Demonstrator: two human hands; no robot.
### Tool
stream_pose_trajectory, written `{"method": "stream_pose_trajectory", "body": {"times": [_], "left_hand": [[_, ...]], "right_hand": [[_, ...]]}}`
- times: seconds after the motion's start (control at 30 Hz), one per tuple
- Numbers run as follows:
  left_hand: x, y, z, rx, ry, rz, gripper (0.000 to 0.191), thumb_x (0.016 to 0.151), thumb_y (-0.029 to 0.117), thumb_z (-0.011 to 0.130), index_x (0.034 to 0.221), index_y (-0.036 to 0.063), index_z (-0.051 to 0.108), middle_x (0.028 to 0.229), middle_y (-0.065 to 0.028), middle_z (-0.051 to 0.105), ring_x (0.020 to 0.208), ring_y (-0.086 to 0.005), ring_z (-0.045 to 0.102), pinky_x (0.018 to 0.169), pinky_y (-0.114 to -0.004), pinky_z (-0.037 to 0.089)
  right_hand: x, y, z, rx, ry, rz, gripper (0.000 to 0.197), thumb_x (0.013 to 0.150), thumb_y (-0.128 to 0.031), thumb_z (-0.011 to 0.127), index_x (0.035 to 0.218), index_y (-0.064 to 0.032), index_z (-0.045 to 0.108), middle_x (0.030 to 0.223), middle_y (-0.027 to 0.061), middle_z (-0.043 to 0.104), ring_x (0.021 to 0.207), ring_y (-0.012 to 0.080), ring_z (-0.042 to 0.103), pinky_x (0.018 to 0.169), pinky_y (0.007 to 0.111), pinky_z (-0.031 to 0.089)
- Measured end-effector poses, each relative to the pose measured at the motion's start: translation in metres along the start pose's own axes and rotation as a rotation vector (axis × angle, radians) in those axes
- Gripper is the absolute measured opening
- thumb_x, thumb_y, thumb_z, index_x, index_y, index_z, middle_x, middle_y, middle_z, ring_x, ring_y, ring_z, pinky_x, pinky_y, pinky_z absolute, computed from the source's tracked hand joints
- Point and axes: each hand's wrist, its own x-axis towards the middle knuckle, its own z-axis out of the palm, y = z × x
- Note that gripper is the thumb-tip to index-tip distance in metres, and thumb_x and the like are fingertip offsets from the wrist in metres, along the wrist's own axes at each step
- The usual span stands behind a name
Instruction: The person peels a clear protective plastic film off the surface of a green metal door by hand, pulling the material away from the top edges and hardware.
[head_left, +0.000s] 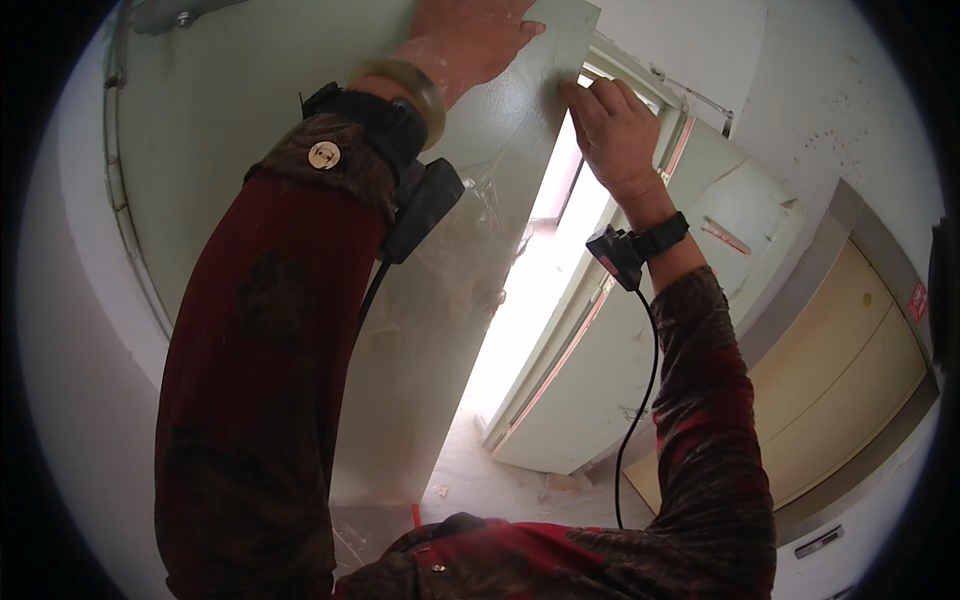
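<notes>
A pale green door leaf (442, 360) fills the middle, standing ajar with bright light past its edge. Glossy wrinkles that look like clear film (484, 191) run down its face. My left hand (469, 49) is at the upper part of this door, thumb pointing right; its fingers are cut off by the top of the picture. My right hand (619, 135) is raised by the door's free edge, fingers curled, fingertips at the edge. Whether it pinches anything between the fingertips cannot be made out.
A second pale green door leaf (570, 405) stands open on the right, beside the door frame (667, 142). Beyond it is a metal-framed beige door (847, 375). A door closer (169, 15) sits upper left. Black cables (651, 375) hang from devices on both wrists.
</notes>
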Motion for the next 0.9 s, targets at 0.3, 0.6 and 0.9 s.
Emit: {"method": "stream_pose_trajectory", "body": {"times": [0.3,0.6,0.9], "left_hand": [[-0.004,-0.001,0.001,-0.011,0.021,0.024,0.050,0.086,0.035,0.060,0.130,0.0127,0.052,0.116,-0.0111,0.055,0.113,-0.0267,0.047,0.104,-0.044,0.031],[0.000,0.001,0.002,-0.024,0.031,0.023,0.050,0.086,0.036,0.059,0.129,0.0135,0.053,0.116,-0.0105,0.055,0.113,-0.0263,0.047,0.104,-0.043,0.031],[-0.005,-0.001,0.010,-0.003,0.009,0.010,0.051,0.089,0.037,0.056,0.134,0.0136,0.048,0.125,-0.0125,0.053,0.121,-0.0285,0.044,0.107,-0.044,0.028]], "right_hand": [[0.009,0.019,0.002,0.993,-0.420,0.651,0.022,0.088,-0.021,0.064,0.096,-0.0013,0.068,0.076,0.0111,0.065,0.067,0.0163,0.058,0.067,0.030,0.048],[0.008,-0.011,-0.001,0.436,-0.057,0.366,0.014,0.076,-0.017,0.071,0.080,-0.0066,0.062,0.098,0.0069,0.062,0.085,0.0269,0.062,0.071,0.036,0.051],[0.011,-0.028,0.009,0.355,-0.061,0.458,0.009,0.071,-0.009,0.068,0.075,-0.0038,0.062,0.072,0.0075,0.064,0.058,0.0242,0.061,0.056,0.034,0.049]]}}
